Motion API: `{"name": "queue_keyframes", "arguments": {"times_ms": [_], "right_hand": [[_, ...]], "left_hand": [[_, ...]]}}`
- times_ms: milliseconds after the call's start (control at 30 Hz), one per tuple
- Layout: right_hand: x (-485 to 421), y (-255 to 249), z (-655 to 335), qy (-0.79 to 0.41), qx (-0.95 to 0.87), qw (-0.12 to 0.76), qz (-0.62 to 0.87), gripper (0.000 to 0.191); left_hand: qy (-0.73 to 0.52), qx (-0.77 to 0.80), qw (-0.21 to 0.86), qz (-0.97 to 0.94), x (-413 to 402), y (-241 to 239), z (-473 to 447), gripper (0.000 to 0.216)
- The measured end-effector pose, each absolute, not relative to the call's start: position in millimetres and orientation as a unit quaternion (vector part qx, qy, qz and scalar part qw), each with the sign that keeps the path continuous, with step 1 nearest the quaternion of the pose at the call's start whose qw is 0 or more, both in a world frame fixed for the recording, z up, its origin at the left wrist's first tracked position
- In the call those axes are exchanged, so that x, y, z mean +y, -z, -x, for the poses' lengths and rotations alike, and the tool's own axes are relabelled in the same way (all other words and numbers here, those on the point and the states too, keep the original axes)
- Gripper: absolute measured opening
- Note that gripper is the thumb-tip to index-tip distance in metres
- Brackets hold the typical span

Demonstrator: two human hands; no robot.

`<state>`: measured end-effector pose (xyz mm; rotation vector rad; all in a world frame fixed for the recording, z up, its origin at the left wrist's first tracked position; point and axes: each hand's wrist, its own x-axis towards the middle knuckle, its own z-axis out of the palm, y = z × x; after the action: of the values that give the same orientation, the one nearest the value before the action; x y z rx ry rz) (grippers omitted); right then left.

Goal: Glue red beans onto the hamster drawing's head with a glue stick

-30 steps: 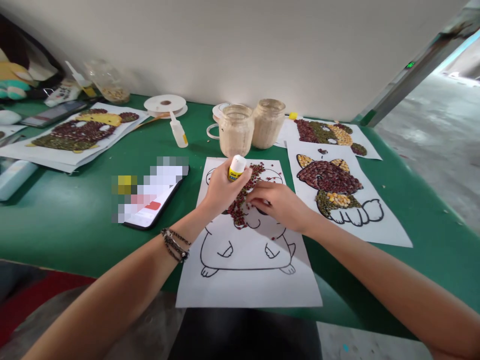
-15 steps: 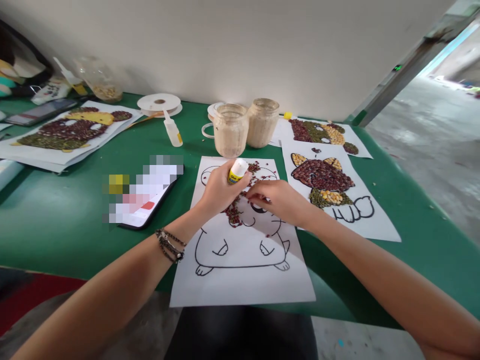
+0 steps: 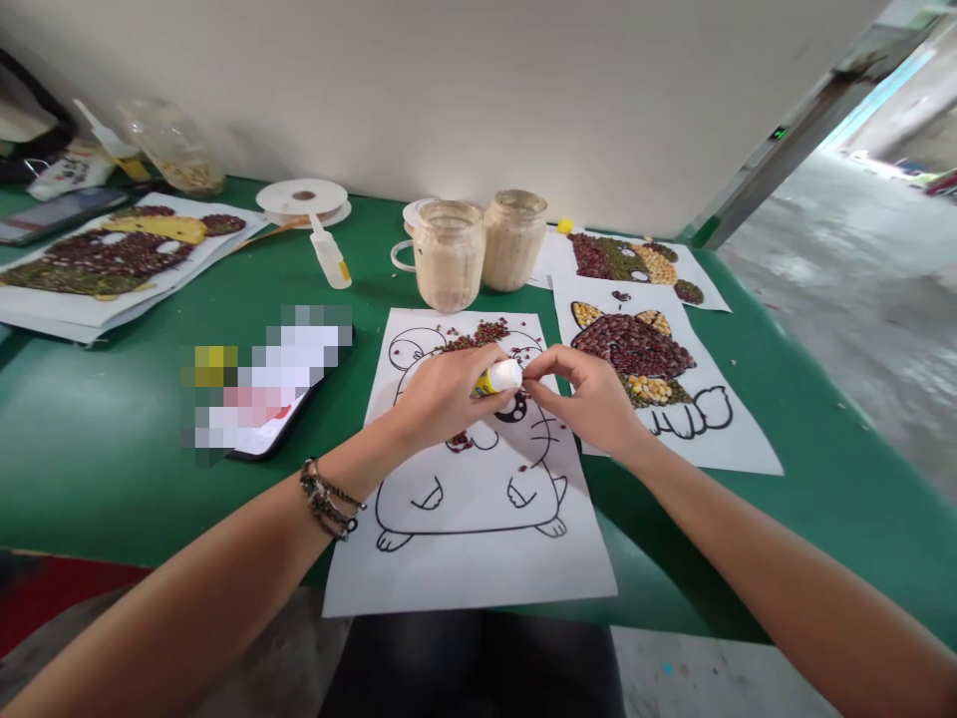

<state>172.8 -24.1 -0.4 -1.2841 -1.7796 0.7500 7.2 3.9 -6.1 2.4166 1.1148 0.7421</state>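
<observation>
My left hand (image 3: 441, 399) is closed around a yellow-and-white glue stick (image 3: 502, 378), its white end pointing right. Thumb and fingers of my right hand (image 3: 590, 399) are pinched together at that white end; whatever is between them is too small to make out. Both hands are over a sheet of paper (image 3: 478, 573) printed with a cartoon hamster outline. Small red and green beans (image 3: 485, 337) are clustered on the hamster's head, and a few lie loose on the sheet. Part of the face is hidden under my left hand.
A bean-covered fox picture (image 3: 639, 344) lies to the right, with another bean picture (image 3: 624, 261) behind it. Two cloudy jars (image 3: 449, 259) stand at the back. On the left are a phone (image 3: 280, 389), a glue bottle (image 3: 329, 257), a ribbon spool (image 3: 303, 199) and finished pictures (image 3: 120, 254).
My left hand has tipped the glue stick over to the right and lowered it. The right hand has shifted from the paper to the stick's white end. The view has turned slightly right.
</observation>
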Motion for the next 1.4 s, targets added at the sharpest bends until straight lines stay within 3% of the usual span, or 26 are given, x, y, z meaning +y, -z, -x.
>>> {"name": "queue_keyframes", "arguments": {"times_ms": [267, 467, 800, 1100, 1233, 1400], "right_hand": [[-25, 5, -164, -0.504, -0.552, 0.455, 0.484, 0.009], [-27, 6, -165, -0.589, -0.489, 0.479, 0.429, 0.008], [-29, 7, -163, -0.607, -0.468, 0.462, 0.446, 0.009], [-26, 4, -173, -0.520, -0.546, 0.440, 0.487, 0.015], [-25, 2, -176, -0.527, -0.559, 0.427, 0.477, 0.008], [-27, 1, -176, -0.551, -0.552, 0.406, 0.477, 0.028]], "left_hand": [[-0.293, 0.371, 0.159, -0.867, 2, 7, -9, 0.021], [-0.363, 0.319, 0.128, -0.866, 1, 9, -7, 0.017], [-0.368, 0.302, 0.090, -0.875, 4, 11, -4, 0.006], [-0.399, 0.311, 0.078, -0.859, 3, 9, -4, 0.006], [-0.393, 0.337, 0.091, -0.851, 3, 9, -4, 0.006], [-0.394, 0.360, 0.105, -0.839, 2, 9, -4, 0.007]]}}
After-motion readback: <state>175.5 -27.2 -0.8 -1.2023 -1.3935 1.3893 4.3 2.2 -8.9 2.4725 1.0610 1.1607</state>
